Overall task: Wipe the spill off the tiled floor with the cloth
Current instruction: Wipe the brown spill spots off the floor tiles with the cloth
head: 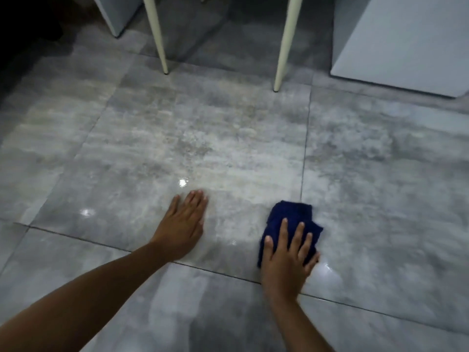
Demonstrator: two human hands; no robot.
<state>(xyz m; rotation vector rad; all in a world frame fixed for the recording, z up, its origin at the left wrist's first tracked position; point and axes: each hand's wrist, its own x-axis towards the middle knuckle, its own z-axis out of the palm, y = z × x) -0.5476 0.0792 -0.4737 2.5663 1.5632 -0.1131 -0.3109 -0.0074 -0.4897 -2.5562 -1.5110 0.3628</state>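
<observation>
A dark blue cloth (289,217) lies crumpled on the grey tiled floor (203,138), right of centre near a grout line. My right hand (286,257) presses flat on the cloth's near part, fingers spread. My left hand (182,224) rests palm down on the bare tile to the left, fingers together, holding nothing. A shiny wet patch (327,273) glints just right of my right hand. Smaller glints of light (182,183) show on the tile ahead of my left hand.
Two cream chair or table legs (158,34) (285,44) stand on the floor ahead. A pale grey cabinet (406,41) sits at the far right and another pale panel (114,13) at the far left. The upper left corner is dark.
</observation>
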